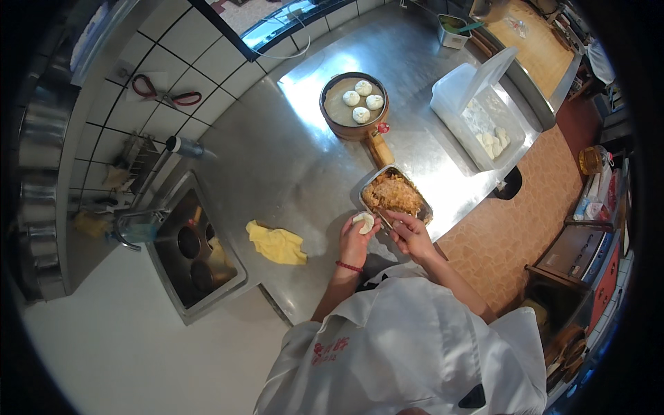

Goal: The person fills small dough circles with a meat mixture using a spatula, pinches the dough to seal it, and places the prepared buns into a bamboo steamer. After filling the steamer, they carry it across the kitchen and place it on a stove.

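- My left hand (353,242) is cupped, fingers curled around a piece of dough (364,222); a red bracelet (349,266) circles that wrist.
- The dough sits in that palm, above the near edge of the steel bench (290,180) and just beside the near left corner of the filling tray.
- My right hand (409,236) is just to the right of the dough, at the tray's near side, its fingers drawn in together; I cannot tell whether they grip a thin tool.
- The metal tray (415,187) lies close to the bench's right edge, with crumbly orange-brown filling (394,192) in it.
- Past the tray's far corner, a wooden handle (379,149) points from the tray toward the round steamer (337,127).
- Four white buns (361,115) sit apart from one another in the steamer, well in from the bench's right edge.
- Farther along that edge stands a clear plastic bin (443,111), its lid tilted up, white dough lumps (493,143) in its near end.
- To my left, a crumpled yellow cloth (277,243) lies on the bench, between my left hand and the sink (214,303).
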`<state>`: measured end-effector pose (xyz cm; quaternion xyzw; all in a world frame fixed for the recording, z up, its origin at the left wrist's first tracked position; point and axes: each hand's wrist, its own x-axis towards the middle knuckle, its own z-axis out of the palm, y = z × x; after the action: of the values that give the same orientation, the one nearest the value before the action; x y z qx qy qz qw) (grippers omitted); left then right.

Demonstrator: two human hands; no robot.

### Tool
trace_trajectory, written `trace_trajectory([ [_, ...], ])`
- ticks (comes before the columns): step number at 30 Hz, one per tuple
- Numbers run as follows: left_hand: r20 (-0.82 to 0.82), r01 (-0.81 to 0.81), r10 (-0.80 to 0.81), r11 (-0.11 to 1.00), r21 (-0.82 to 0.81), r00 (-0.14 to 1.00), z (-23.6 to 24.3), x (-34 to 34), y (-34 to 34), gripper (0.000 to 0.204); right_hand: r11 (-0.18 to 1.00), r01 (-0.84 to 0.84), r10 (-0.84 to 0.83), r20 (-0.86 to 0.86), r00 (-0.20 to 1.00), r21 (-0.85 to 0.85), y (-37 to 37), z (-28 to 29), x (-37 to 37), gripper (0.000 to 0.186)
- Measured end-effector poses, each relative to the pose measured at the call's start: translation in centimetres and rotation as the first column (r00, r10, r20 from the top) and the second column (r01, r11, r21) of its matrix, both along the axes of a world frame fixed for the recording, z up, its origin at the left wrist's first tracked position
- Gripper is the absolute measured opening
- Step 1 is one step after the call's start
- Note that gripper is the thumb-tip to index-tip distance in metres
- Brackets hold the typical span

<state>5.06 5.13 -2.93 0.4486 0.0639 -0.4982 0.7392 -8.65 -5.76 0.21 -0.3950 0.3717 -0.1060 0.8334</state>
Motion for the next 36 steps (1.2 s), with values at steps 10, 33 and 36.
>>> trace_trajectory([
  [10, -0.345, -0.014, -0.051, 0.983, -0.183, 0.937, 4.1, -0.9, -5.2, 0.063, 0.362, -0.185, -0.021, -0.206, 0.978, -0.914, 1.0, 3.2, -1.3, 0.048],
  [33, -0.145, -0.053, 0.003, 0.939, -0.341, 0.989, 2.7, -0.4, -5.3, 0.025, 0.741, -0.154, -0.021, -0.252, 0.968, -0.654, -0.6, 6.3, -5.4, 0.024],
  [36, -0.097, -0.060, 0.031, 0.947, -0.316, 0.995, 2.7, -0.9, -5.7, 0.026, 0.706, -0.162, -0.018, -0.246, 0.969, -0.689, 0.4, 6.4, -4.3, 0.025],
])
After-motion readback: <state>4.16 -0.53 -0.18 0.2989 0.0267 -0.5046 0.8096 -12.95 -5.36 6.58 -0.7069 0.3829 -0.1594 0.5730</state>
